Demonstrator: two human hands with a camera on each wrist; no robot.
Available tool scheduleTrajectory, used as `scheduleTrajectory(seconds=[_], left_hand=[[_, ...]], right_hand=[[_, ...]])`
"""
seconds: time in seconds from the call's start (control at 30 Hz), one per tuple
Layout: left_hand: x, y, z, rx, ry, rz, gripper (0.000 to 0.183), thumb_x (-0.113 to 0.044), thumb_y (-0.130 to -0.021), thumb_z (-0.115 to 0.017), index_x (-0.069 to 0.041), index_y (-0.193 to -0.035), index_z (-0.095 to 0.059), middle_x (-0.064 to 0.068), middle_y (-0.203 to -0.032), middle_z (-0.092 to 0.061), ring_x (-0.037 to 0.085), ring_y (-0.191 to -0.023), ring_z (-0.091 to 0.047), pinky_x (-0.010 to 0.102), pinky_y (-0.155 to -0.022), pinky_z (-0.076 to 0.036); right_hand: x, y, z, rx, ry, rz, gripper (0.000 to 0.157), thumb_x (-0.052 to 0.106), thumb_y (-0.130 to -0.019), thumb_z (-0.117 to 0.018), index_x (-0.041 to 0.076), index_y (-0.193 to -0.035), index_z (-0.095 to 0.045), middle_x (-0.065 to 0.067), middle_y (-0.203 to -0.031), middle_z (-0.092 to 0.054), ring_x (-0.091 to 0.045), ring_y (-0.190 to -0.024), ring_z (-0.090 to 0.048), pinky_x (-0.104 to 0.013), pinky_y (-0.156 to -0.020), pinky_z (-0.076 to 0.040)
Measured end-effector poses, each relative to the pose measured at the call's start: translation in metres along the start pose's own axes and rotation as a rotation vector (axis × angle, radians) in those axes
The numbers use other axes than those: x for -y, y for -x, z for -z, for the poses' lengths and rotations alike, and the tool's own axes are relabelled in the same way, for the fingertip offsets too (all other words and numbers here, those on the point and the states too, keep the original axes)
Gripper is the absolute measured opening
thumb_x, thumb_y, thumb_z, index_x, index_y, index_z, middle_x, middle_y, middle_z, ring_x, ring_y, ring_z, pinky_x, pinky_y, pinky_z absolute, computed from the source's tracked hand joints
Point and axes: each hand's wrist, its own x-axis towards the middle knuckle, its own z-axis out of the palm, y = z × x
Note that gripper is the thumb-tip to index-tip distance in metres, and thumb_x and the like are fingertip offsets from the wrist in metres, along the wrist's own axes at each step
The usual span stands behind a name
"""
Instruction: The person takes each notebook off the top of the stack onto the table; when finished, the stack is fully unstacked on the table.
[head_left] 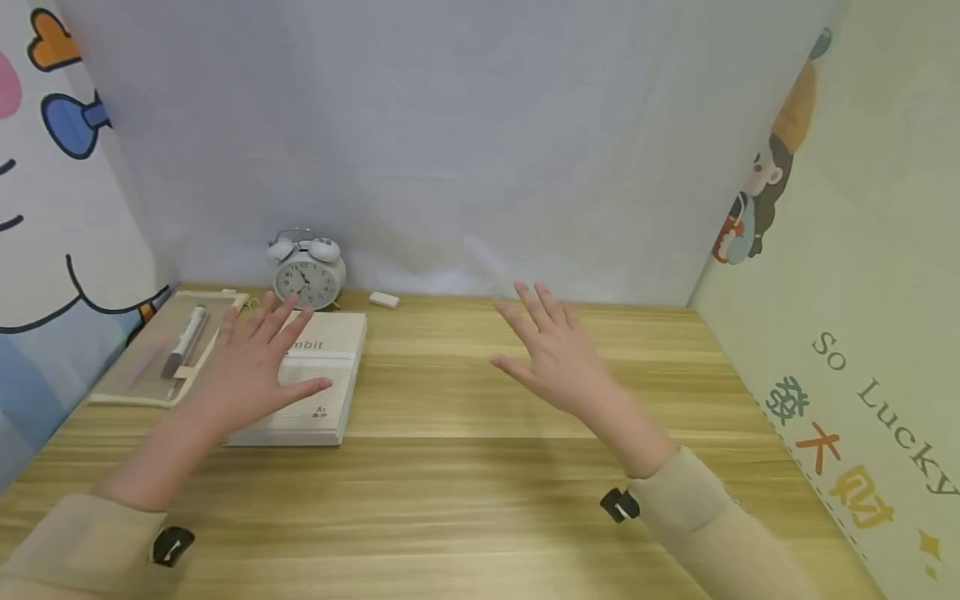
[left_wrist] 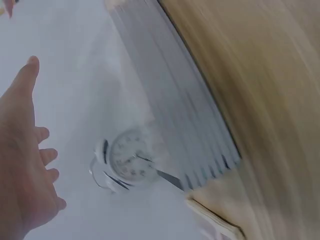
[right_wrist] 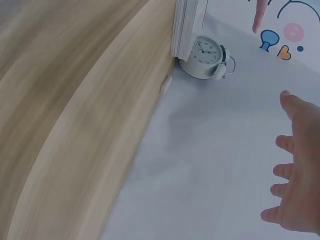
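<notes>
My left hand (head_left: 251, 371) hovers with spread fingers over a stack of white notebooks (head_left: 322, 383) on the left of the table, hiding part of the covers. It holds nothing. To the right, my right hand (head_left: 558, 358) hangs in the air above the bare wood, its fingers spread and nothing in them. In the left wrist view the thick side of the notebook stack (left_wrist: 175, 95) shows beside a white twin-bell alarm clock (left_wrist: 131, 157). Behind the stack in the head view stands that same alarm clock (head_left: 307, 275).
A mesh zip pouch (head_left: 135, 367) with a marker (head_left: 183, 342) in it lies at the far left. A small white eraser-like block (head_left: 384, 299) sits near the back edge. White cloth (head_left: 480, 150) hangs behind the wooden table (head_left: 450, 500); printed panels (head_left: 847, 333) flank it.
</notes>
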Motion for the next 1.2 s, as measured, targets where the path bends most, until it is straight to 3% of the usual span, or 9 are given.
scheduleTrajectory(seconds=[0.2,0.37,0.5,0.63,0.73,0.87,1.03,1.2], left_hand=[[0.028,0.004,-0.012,0.025,0.019,0.032,0.102,-0.067,-0.080,-0.057,-0.007,-0.151,-0.016,0.019,-0.156,-0.014,0.039,-0.143,-0.008,0.063,-0.109,0.003],[0.053,0.007,-0.027,0.000,0.064,0.017,0.103,-0.062,-0.078,-0.064,0.001,-0.148,-0.022,0.026,-0.151,-0.022,0.044,-0.139,-0.018,0.060,-0.111,-0.001],[0.070,0.009,-0.037,-0.014,0.089,-0.018,0.104,-0.059,-0.078,-0.066,0.003,-0.147,-0.022,0.028,-0.149,-0.026,0.045,-0.137,-0.021,0.053,-0.114,0.005],[0.080,0.009,-0.044,0.012,0.152,-0.007,0.102,-0.056,-0.077,-0.069,0.005,-0.146,-0.025,0.029,-0.147,-0.029,0.049,-0.132,-0.026,0.047,-0.114,0.012],[0.085,0.008,-0.047,0.073,0.240,0.048,0.101,-0.054,-0.076,-0.071,0.008,-0.143,-0.028,0.032,-0.144,-0.031,0.052,-0.129,-0.028,0.056,-0.113,-0.001],[0.091,0.009,-0.050,0.157,0.332,0.127,0.102,-0.054,-0.077,-0.071,0.011,-0.142,-0.028,0.035,-0.141,-0.032,0.054,-0.128,-0.028,0.065,-0.102,-0.022],[0.094,0.010,-0.052,0.247,0.357,0.181,0.103,-0.056,-0.078,-0.068,0.010,-0.144,-0.024,0.038,-0.141,-0.029,0.055,-0.127,-0.027,0.067,-0.099,-0.025],[0.095,0.010,-0.053,0.281,0.366,0.207,0.104,-0.060,-0.079,-0.066,0.010,-0.144,-0.024,0.039,-0.140,-0.029,0.056,-0.126,-0.028,0.067,-0.099,-0.026]], right_hand=[[0.028,-0.027,-0.013,0.022,-0.078,0.045,0.073,0.056,-0.094,-0.042,0.016,-0.151,-0.021,-0.011,-0.159,-0.007,-0.029,-0.145,-0.006,-0.047,-0.115,-0.015],[0.051,-0.044,-0.031,0.042,-0.140,0.104,0.074,0.054,-0.094,-0.045,0.010,-0.150,-0.023,-0.013,-0.157,-0.016,-0.028,-0.145,-0.013,-0.043,-0.115,-0.018],[0.067,-0.054,-0.045,0.092,-0.217,0.097,0.076,0.053,-0.094,-0.046,0.009,-0.151,-0.021,-0.011,-0.157,-0.017,-0.026,-0.145,-0.013,-0.039,-0.116,-0.017],[0.083,-0.063,-0.059,0.147,-0.325,0.053,0.079,0.055,-0.092,-0.048,0.009,-0.151,-0.021,-0.009,-0.157,-0.017,-0.024,-0.145,-0.014,-0.036,-0.115,-0.019],[0.097,-0.070,-0.070,0.178,-0.389,0.025,0.081,0.053,-0.091,-0.052,0.007,-0.150,-0.021,-0.009,-0.157,-0.017,-0.024,-0.144,-0.016,-0.035,-0.114,-0.020],[0.116,-0.076,-0.084,0.219,-0.455,0.004,0.083,0.052,-0.091,-0.053,0.007,-0.151,-0.018,-0.009,-0.157,-0.016,-0.023,-0.144,-0.018,-0.035,-0.114,-0.018],[0.133,-0.081,-0.102,0.255,-0.554,-0.011,0.084,0.055,-0.090,-0.052,0.007,-0.151,-0.019,-0.011,-0.156,-0.019,-0.024,-0.143,-0.021,-0.034,-0.115,-0.018],[0.146,-0.086,-0.117,0.269,-0.691,-0.056,0.086,0.054,-0.087,-0.057,0.005,-0.149,-0.023,-0.013,-0.152,-0.031,-0.022,-0.140,-0.029,-0.031,-0.113,-0.024]])
